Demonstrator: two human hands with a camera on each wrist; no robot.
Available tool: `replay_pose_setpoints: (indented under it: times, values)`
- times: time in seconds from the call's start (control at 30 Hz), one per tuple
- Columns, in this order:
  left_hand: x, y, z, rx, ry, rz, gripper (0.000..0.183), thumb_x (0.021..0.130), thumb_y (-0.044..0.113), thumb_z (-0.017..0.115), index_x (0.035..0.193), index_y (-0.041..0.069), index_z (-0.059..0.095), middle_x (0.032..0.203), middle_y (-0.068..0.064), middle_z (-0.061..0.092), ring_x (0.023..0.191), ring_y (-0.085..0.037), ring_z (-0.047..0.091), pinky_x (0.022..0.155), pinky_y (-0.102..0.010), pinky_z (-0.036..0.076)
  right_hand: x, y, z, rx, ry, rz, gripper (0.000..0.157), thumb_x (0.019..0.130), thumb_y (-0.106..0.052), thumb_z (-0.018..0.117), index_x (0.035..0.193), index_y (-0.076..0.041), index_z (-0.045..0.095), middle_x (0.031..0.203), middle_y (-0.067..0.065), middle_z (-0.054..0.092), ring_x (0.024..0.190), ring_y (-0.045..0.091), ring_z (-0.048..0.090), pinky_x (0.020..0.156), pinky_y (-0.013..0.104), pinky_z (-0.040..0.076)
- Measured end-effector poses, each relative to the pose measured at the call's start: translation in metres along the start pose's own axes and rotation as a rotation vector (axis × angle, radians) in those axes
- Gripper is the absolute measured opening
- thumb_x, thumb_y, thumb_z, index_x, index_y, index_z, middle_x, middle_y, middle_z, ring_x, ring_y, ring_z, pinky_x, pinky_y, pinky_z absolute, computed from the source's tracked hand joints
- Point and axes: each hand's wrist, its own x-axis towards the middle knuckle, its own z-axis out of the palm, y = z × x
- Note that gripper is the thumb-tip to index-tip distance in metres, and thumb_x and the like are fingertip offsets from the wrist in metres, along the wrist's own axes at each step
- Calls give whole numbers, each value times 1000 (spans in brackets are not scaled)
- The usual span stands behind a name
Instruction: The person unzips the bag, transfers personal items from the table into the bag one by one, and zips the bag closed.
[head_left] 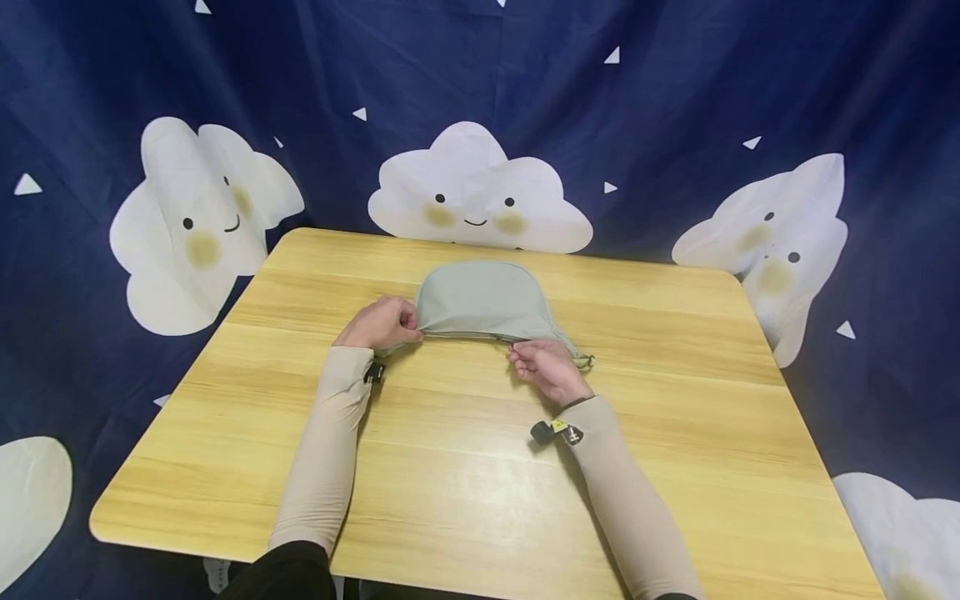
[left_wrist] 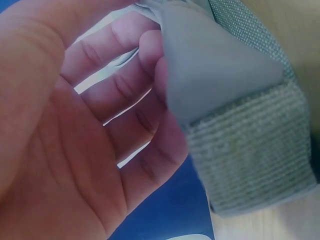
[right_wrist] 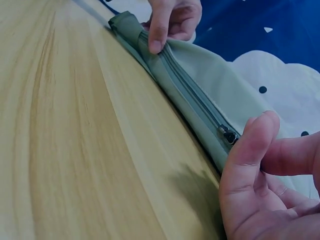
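A grey-green zippered waist bag (head_left: 480, 296) lies near the far side of the table, its zipper edge towards me. My left hand (head_left: 384, 322) pinches the bag's left end beside the zipper. In the left wrist view, its curled fingers (left_wrist: 135, 100) meet the cloth next to a woven webbing end (left_wrist: 250, 145). At the right part of the zipper, my right hand (head_left: 551, 368) has thumb and forefinger pinched together at the zipper pull. The dark zipper slider (right_wrist: 227, 134) shows just beside these fingertips in the right wrist view; the tab's end is hidden by them.
The bag lies on a wood-grain table (head_left: 465, 475) with rounded corners. A strap end with a small buckle (head_left: 583, 362) sticks out at the bag's right. Behind the table hangs a dark blue curtain (head_left: 480, 75) with white clouds.
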Motion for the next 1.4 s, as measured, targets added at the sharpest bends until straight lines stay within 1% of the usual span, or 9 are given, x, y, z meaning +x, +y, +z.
replay_pose_setpoints:
  times: [0.23, 0.47, 0.57, 0.73, 0.9, 1.1, 1.23, 1.4]
  values:
    - [0, -1, 1, -9, 3, -2, 29, 88, 27, 80, 70, 18, 59, 70, 3, 54, 67, -16, 50, 60, -29, 39, -3, -1, -1, -18, -4, -6, 19, 104, 0, 51, 117, 10, 60, 81, -1, 70, 65, 4, 60, 59, 14, 53]
    - [0, -2, 1, 1, 7, -5, 28, 88, 28, 80, 71, 18, 60, 72, 2, 55, 68, -16, 50, 60, -29, 39, -1, 0, -2, -1, 5, -1, 14, 104, 0, 51, 111, 5, 62, 80, 0, 70, 64, 4, 60, 58, 14, 53]
    - [1, -3, 2, -6, 7, -6, 28, 88, 28, 80, 72, 18, 60, 73, 2, 56, 68, -17, 51, 61, -29, 40, -2, 0, -2, -6, 9, -3, 14, 104, 1, 51, 112, 6, 61, 80, -1, 70, 63, 4, 60, 58, 14, 53]
    - [0, -3, 2, -7, 7, -6, 27, 88, 29, 81, 73, 18, 61, 74, 2, 57, 70, -17, 52, 62, -29, 41, -5, -2, -3, -7, 18, -1, 19, 103, 0, 52, 117, 10, 60, 80, 0, 70, 63, 4, 60, 58, 14, 54]
    - [0, -3, 2, -10, 8, -21, 27, 88, 29, 81, 73, 18, 62, 74, 2, 58, 69, -17, 52, 62, -29, 41, -7, -2, -4, -7, 9, -5, 23, 103, 0, 52, 122, 13, 57, 81, 0, 71, 64, 4, 61, 59, 14, 54]
    - [-1, -3, 2, -20, -4, -18, 27, 89, 29, 80, 73, 17, 61, 74, 2, 57, 68, -16, 51, 61, -29, 40, -7, -1, -7, -9, 30, -13, 21, 103, 1, 53, 119, 12, 60, 81, 0, 70, 64, 4, 61, 59, 15, 54]
    - [-2, -3, 0, -16, 3, -23, 28, 89, 28, 81, 72, 18, 60, 73, 2, 56, 68, -16, 51, 61, -29, 40, -7, -1, -7, -10, 28, -13, 23, 102, 0, 55, 120, 13, 61, 80, 0, 71, 64, 4, 62, 59, 15, 55]
    - [-2, -3, 0, -15, 5, -16, 28, 88, 28, 81, 72, 17, 61, 74, 2, 57, 69, -16, 52, 62, -29, 41, -6, 0, -8, -1, 36, -10, 21, 102, 0, 55, 118, 12, 61, 80, 0, 71, 63, 5, 62, 58, 15, 55]
